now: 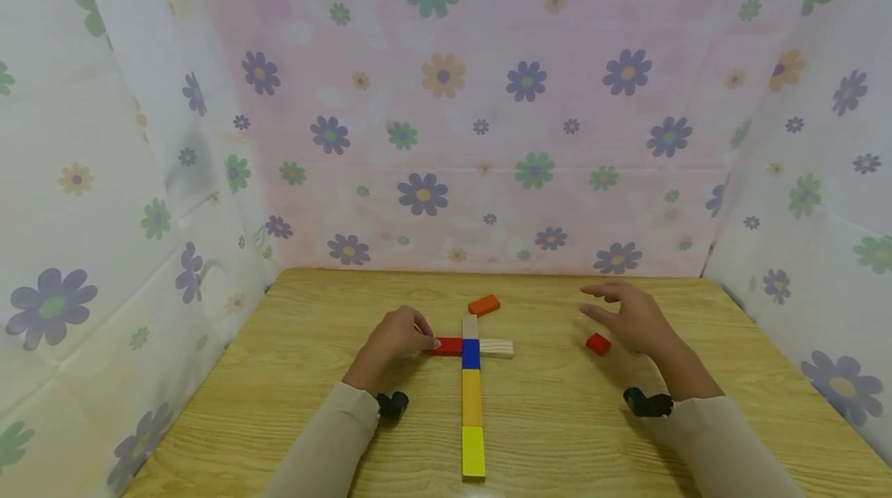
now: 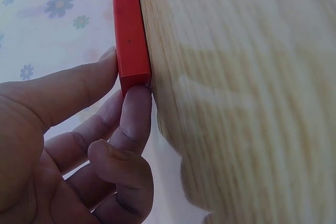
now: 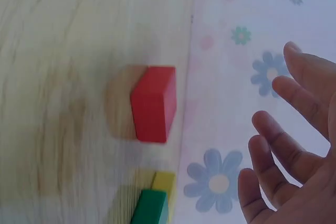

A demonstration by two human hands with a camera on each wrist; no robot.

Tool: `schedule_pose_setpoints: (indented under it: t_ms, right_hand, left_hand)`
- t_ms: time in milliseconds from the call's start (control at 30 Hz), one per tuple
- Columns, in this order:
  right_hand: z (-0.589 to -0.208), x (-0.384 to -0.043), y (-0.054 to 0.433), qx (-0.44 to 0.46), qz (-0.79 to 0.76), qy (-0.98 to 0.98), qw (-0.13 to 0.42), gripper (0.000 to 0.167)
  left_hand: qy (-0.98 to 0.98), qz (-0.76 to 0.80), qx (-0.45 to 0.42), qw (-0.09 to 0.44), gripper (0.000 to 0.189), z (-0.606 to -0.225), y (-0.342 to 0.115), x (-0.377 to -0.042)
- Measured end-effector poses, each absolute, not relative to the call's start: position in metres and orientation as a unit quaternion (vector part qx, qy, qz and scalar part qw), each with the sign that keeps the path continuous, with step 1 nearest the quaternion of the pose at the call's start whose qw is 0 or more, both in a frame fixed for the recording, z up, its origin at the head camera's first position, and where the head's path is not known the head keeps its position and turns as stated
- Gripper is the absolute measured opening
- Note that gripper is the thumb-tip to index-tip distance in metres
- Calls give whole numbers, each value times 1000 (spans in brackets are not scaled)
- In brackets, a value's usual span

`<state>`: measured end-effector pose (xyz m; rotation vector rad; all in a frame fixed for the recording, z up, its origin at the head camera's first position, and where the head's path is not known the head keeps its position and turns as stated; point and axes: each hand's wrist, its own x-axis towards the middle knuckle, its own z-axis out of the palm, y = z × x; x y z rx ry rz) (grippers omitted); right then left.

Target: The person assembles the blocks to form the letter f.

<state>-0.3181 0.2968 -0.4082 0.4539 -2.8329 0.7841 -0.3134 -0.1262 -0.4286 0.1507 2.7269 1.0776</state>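
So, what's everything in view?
Table: 1, tan, underneath
Flowered cloth: 3 sides, pink/white, around
Blue block: 1, blue, cross centre
Red bar: 1, red, left of blue
Pale blocks: 2, cream, beyond and right of blue
Amber block: 1, amber, nearer than blue
Orange block: 1, orange, by far end
Small red block: 1, red, right of cross
Green block: 1, green, right wrist view only
Yellow blocks: 2, yellow, near end; beside green
Wrist cameras: 2, black, cuffs
Sleeves: 2, beige, forearms
Left grip: 1, bare, pinching red bar
Right grip: 1, bare, by small red block
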Motion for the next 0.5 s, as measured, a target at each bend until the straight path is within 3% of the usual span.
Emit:
schedule_pose_setpoints:
  t_ms: [300, 500]
  right_hand:
    - [-412, -312, 324, 138, 300, -941, 70, 51]
    - [-425, -313, 333, 138, 313, -939, 29, 54]
  left_hand:
    - [927, 357, 53, 99, 14, -427, -123, -314]
    - [927, 360, 38, 99, 17, -426, -125, -311]
